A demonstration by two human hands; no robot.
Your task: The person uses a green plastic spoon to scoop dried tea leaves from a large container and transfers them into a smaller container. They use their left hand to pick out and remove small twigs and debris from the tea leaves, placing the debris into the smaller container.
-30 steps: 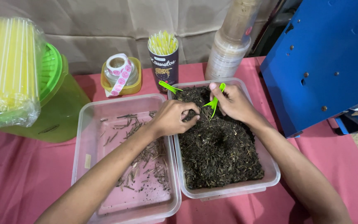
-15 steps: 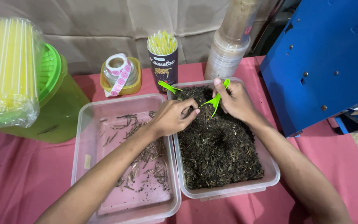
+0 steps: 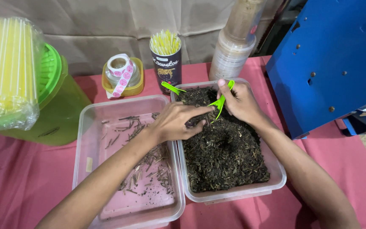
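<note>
Two clear plastic tubs sit side by side on a pink cloth. The right tub [image 3: 278, 176] holds a heap of dark dried leaves [image 3: 225, 152]. The left tub [image 3: 83, 140] holds scattered thin stems [image 3: 153, 167]. My right hand [image 3: 242, 101] holds green plastic tweezers [image 3: 220, 101] over the far end of the leaf heap. My left hand [image 3: 178, 121] reaches across the tub wall and its fingertips pinch into the leaves right beside the tweezer tips. A second green plastic tool [image 3: 172, 88] rests on the far rim of the right tub.
A dark cup of yellow straws [image 3: 166, 59] and a sticker roll in a yellow dish [image 3: 121, 76] stand behind the tubs. A green bin [image 3: 60, 106] and bagged yellow straws [image 3: 5, 72] are at left. Stacked clear containers [image 3: 236, 42] stand behind; a blue machine [image 3: 331, 59] at right.
My left hand has slid a little further right into the leaves, towards the tweezers. My right hand has stayed over the far end of the heap.
</note>
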